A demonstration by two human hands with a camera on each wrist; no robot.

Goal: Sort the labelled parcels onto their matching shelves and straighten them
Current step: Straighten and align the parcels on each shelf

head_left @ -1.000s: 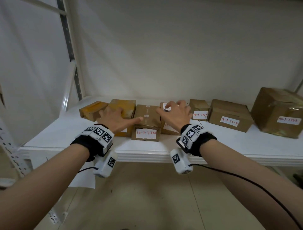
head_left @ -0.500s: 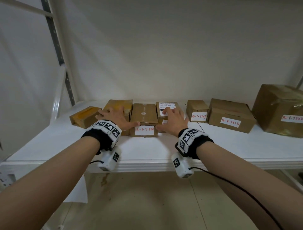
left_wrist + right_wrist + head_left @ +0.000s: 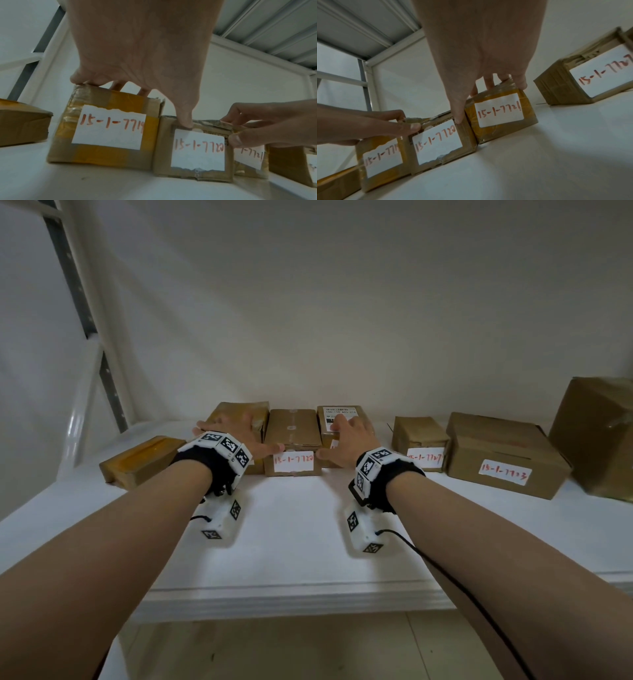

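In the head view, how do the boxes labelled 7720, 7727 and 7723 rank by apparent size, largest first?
1. Box 7723, clearly largest.
2. Box 7720 and box 7727 look similar; 7720 seems longer, but the hands partly cover it, so I do not rank them.

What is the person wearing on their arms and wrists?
Both forearms are bare, with no sleeves. Each wrist carries a black strap topped with white blocks printed with black square markers, and a white camera box hangs beneath. A black cable trails from the right wrist's box.
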